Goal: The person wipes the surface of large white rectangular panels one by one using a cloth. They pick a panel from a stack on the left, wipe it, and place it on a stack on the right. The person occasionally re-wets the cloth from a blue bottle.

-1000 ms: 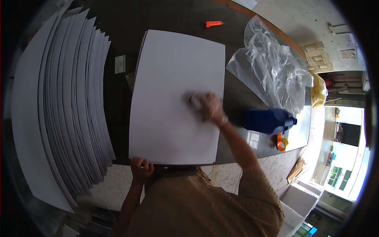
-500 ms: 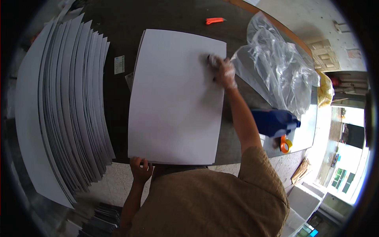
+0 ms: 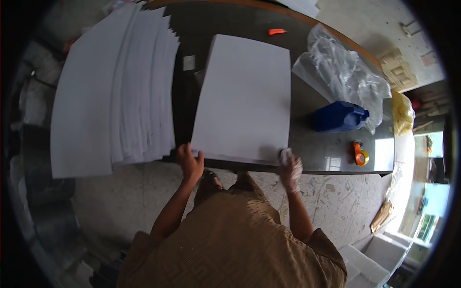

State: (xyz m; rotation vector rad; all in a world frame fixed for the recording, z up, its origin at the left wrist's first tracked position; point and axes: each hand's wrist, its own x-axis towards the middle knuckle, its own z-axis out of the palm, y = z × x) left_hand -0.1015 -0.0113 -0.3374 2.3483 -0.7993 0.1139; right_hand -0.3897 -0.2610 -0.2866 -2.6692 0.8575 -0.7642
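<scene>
A stack of large white sheets lies on the dark table in front of me. My left hand is at the stack's near left corner, thumb and fingers apart and touching the edge. At the near right corner is my right hand, in a thin clear plastic glove. Its fingers are closed on a small crumpled wad, whitish with a dark edge, pressed against the sheet's corner. Blur hides what the wad is made of.
A tall fanned pile of white sheets stands at the left. To the right are a blue jug, crumpled clear plastic and an orange tape dispenser. An orange cutter lies at the far side, a small card near the pile.
My right hand has come down from the sheet's far right area to its near right corner with the wad. The left hand stays at the near left corner. The whole view has shifted.
</scene>
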